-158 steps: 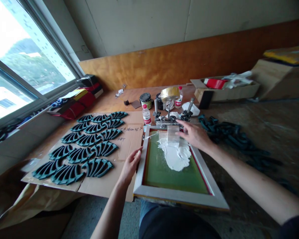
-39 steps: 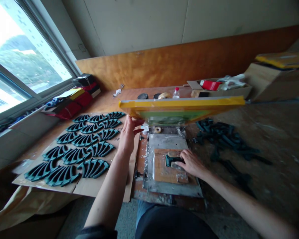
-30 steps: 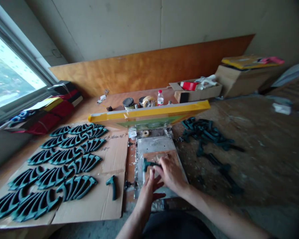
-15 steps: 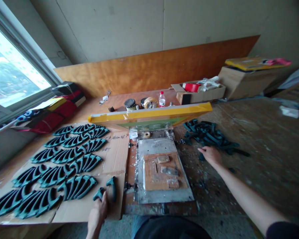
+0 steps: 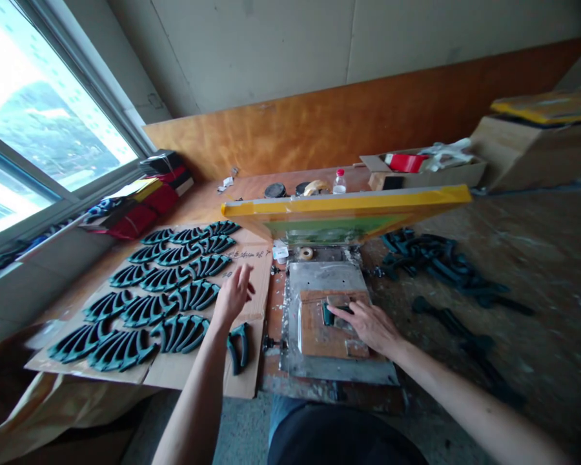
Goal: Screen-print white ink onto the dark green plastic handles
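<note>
Head: handwriting (image 5: 250,254) on cardboard (image 5: 172,369) blurred; right hand (image 5: 375,327) touching green part (image 5: 327,314).

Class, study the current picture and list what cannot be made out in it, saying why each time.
All in the head view:
- Clear red-capped bottle: lower part hidden behind the raised yellow-taped frame.
- Slim dark green piece: partly covered by the right hand.
- Black handwriting on the brown cardboard sheet: too small and blurred to read.
- Brown yellow-topped cardboard box: cut off by the right edge.
</note>
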